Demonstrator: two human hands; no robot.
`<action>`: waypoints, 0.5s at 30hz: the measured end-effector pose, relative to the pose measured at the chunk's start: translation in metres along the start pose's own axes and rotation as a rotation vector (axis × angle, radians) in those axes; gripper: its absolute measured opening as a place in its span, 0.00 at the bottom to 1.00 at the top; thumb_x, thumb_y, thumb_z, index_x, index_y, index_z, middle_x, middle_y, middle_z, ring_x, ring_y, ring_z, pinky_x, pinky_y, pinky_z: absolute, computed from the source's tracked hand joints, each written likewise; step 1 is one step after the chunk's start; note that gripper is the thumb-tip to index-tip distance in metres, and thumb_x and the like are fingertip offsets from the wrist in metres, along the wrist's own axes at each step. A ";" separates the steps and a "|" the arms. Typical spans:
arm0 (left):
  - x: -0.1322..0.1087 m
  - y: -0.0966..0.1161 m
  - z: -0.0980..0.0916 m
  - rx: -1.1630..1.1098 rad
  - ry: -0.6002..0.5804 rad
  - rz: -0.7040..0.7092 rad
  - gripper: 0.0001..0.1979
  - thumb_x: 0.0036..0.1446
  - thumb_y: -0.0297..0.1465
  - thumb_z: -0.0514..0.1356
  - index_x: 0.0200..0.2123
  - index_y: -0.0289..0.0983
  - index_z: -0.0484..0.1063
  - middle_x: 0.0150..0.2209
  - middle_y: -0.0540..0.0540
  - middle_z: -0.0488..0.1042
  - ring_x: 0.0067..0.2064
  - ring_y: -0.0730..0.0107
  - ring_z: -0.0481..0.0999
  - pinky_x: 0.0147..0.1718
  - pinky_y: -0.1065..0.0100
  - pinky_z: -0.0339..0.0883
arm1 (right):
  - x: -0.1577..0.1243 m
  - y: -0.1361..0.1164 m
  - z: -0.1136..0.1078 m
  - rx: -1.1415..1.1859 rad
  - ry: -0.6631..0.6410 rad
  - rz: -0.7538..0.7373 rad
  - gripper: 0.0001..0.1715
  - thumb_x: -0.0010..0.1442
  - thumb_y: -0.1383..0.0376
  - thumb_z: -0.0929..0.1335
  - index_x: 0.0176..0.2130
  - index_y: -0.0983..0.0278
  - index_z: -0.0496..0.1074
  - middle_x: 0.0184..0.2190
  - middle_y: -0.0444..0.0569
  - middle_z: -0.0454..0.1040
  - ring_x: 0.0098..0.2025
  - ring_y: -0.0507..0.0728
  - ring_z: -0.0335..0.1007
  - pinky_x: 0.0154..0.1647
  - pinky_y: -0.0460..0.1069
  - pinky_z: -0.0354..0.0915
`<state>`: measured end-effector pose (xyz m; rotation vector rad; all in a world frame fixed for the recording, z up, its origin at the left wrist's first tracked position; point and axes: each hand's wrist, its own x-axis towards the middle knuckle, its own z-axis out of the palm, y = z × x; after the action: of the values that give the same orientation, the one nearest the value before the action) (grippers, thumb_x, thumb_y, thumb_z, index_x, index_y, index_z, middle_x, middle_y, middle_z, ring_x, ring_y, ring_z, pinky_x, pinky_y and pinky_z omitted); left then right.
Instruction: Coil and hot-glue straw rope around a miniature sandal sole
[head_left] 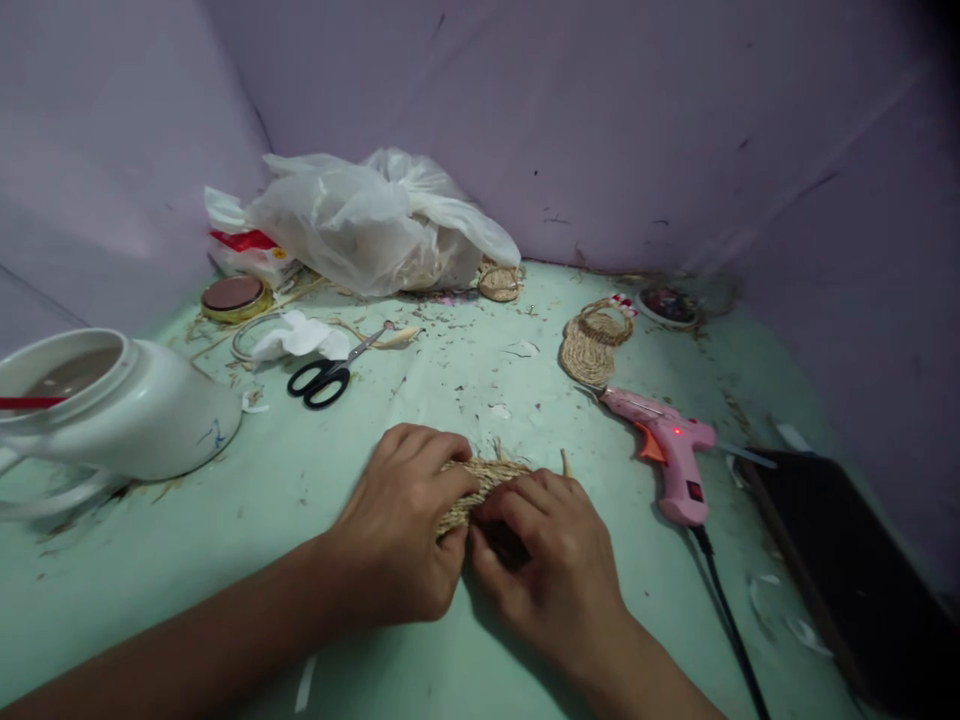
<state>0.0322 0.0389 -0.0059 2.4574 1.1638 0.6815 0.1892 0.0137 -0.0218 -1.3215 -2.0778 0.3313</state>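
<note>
A coiled piece of braided straw (491, 472) is between my two hands, just above the green table. My left hand (412, 510) is closed around its left side, thumb below and fingers on top. At the right edge my right hand (551, 545) is closed too, its fingertips pressed against the straw. Much of the piece is hidden behind my fingers. A short strand (566, 462) sticks up beyond my right hand. To the right lies a pink glue gun (664, 440) with its red light on. A small woven straw basket (592, 345) rests by its nozzle.
Black-handled scissors (330, 378) and a crumpled white tissue (300, 338) lie left of centre. On the far left stands a white jug (172, 410). A plastic bag (375, 220) sits against the wall. A dark flat object (847, 570) and the glue gun's cord (727, 610) occupy the right.
</note>
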 end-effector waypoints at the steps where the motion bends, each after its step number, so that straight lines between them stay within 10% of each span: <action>1: -0.001 0.000 0.001 -0.005 0.016 -0.003 0.14 0.41 0.22 0.57 0.35 0.36 0.70 0.41 0.41 0.69 0.42 0.58 0.67 0.44 0.53 0.62 | 0.000 0.000 0.000 -0.003 0.002 0.003 0.04 0.50 0.68 0.65 0.25 0.65 0.69 0.24 0.47 0.70 0.29 0.56 0.62 0.34 0.53 0.54; 15: -0.005 -0.002 0.011 -0.044 0.118 -0.002 0.09 0.43 0.21 0.58 0.26 0.39 0.75 0.40 0.45 0.74 0.40 0.59 0.69 0.41 0.52 0.64 | -0.001 0.001 0.001 0.004 0.072 -0.017 0.07 0.51 0.68 0.65 0.24 0.65 0.71 0.23 0.48 0.72 0.28 0.56 0.64 0.32 0.52 0.57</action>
<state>0.0343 0.0352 -0.0177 2.4081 1.1802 0.8528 0.1894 0.0137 -0.0238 -1.2932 -2.0262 0.2764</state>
